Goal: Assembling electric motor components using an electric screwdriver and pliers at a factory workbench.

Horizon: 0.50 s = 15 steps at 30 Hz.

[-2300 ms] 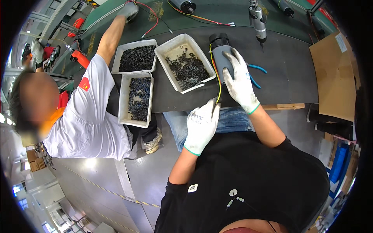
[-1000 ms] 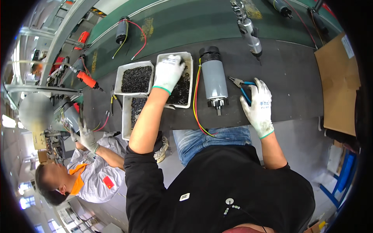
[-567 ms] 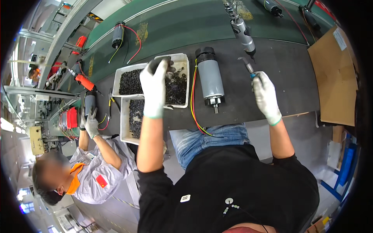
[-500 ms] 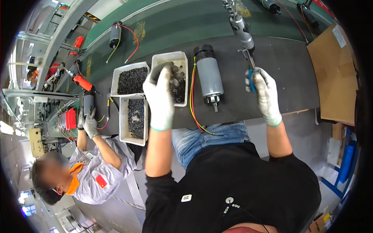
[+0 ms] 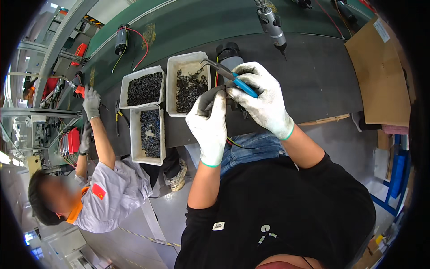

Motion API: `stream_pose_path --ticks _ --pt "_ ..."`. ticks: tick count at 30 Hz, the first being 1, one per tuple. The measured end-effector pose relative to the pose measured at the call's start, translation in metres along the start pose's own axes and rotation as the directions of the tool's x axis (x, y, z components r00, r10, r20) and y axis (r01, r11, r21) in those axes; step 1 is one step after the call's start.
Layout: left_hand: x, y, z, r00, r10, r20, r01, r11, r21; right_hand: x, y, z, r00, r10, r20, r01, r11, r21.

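Here, the right grip [image 5: 265, 101] holds pliers [image 5: 229, 75]; labels [image 5: 218, 226] mark carton [image 5: 385, 85] and shirt [image 5: 300, 210].

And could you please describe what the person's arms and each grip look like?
The left grip and right grip wear matching white gloves with green cuff edging and darker grey areas on the fingers. Black sleeves cover the upper arms, leaving both forearms bare. No cables are visible on them.

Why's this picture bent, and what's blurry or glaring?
Head view: fisheye lens bows the green belt; a blurred patch covers the co-worker's face; same view: lights at far left glare white, while the blue-handled pliers in the right hand look crisp.
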<state>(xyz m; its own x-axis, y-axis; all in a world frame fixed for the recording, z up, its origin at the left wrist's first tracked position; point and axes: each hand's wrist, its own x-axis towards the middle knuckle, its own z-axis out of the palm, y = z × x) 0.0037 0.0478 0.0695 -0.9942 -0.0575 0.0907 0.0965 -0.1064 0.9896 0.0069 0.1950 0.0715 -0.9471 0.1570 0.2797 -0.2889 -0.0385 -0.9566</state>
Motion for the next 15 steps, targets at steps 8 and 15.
stream_pose_path --ticks 8,15 --pt "0.009 0.009 -0.017 1.000 -0.027 -0.012 0.028 0.998 0.053 0.010 -0.011 0.001 0.955 -0.239 0.174 0.291 0.863 -0.412" --pt "0.009 -0.002 -0.019 0.982 0.010 -0.189 -0.095 0.889 -0.448 -0.013 -0.009 0.003 0.910 -0.274 0.311 0.397 0.791 -0.466"
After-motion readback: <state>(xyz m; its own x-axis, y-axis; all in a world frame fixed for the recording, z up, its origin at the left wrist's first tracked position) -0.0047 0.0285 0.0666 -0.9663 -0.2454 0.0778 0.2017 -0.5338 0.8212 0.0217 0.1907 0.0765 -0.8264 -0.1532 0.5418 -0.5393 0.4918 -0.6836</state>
